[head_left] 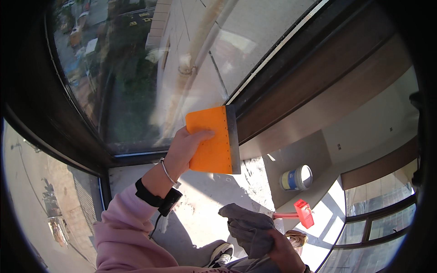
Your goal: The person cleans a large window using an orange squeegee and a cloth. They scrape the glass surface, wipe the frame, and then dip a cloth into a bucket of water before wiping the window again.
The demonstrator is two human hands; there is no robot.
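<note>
Orange scraper (207, 143) sits in front of the window pane's (132, 91) lower right corner. Left hand (185, 145) clamped on it, thumb flat on the near face; metal blade (233, 139) faces right, away from the pane. Blade's top end overlaps the dark rail (291, 68) along the pane's right side; can't tell if touching. Dark lower frame (141, 158) bounds the pane's bottom edge.

Room to move: pale floor (189, 200) below the pane, part sun, part shadow. Right hand (284, 255), well below the pane, has fingers closed on a bunched grey cloth (250, 230).

In the way: shoe (223, 252) on the floor below the pane; dark cord (156, 226) dangling below it too, from the black wrist device (169, 201). Red-headed tool (304, 214) lower right of the pane, handle partly behind the cloth. White bucket (296, 178), blue-and-yellow label, right of the pane and higher than the tool.
</note>
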